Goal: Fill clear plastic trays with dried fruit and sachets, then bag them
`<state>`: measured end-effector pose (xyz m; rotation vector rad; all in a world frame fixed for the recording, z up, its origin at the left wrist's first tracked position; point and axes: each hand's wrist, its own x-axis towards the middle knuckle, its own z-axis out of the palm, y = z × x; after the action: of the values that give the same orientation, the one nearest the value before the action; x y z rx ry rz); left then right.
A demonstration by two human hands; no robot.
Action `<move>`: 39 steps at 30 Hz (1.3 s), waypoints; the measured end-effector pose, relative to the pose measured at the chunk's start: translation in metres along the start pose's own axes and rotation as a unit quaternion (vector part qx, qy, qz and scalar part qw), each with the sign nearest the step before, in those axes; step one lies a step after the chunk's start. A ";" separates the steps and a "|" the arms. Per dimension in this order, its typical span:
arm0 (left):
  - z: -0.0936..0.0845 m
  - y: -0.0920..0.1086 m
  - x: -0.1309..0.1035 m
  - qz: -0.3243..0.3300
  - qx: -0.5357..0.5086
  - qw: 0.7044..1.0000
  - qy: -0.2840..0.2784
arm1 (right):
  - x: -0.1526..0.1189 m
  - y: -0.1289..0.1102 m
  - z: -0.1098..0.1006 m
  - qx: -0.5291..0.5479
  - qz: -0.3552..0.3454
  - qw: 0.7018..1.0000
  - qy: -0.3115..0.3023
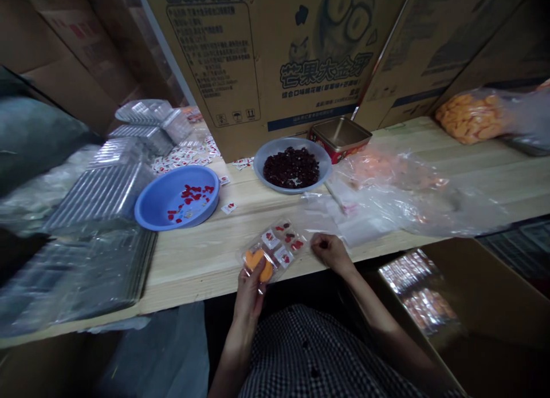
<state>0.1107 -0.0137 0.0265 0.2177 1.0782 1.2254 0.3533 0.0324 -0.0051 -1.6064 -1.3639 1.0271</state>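
Observation:
My left hand (252, 283) grips the near left corner of a clear plastic compartment tray (275, 248), its thumb over an orange piece (259, 264). Small white printed packets (270, 239) and small red and dark pieces (292, 240) also lie in the tray. Just right of the tray, at the table's front edge, my right hand (330, 251) is closed with the fingertips together; what they hold, if anything, is too dark to make out. Beyond the hands stand a blue bowl (150, 200) with a few red pieces and a pale bowl (325, 168) full of dark red pieces.
Clear plastic trays (103, 194) are stacked on the left, beside scattered small packets (189, 156). A red tin (339, 137) stands before large cartons (275, 60). Plastic bags (387, 197) cover the table's right. An open carton (485, 295) with packed trays stands below, right.

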 end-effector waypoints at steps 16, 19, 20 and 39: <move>0.017 -0.034 -0.020 0.094 0.033 0.994 0.053 | -0.017 -0.005 0.030 -0.036 -0.087 0.984 0.149; 0.024 -0.038 -0.015 0.128 0.035 0.989 0.072 | -0.014 -0.004 0.034 -0.036 -0.103 0.983 0.148; 0.026 -0.039 -0.014 0.131 0.032 0.989 0.067 | -0.014 -0.003 0.035 -0.030 -0.111 0.983 0.146; 0.013 -0.047 -0.015 0.009 0.108 0.994 -0.015 | 0.035 -0.003 0.015 -0.165 -0.101 0.976 0.104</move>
<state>0.1515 -0.0395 0.0107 0.4103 1.1847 1.1173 0.3420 0.0684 -0.0108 -1.7120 -1.5729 0.5149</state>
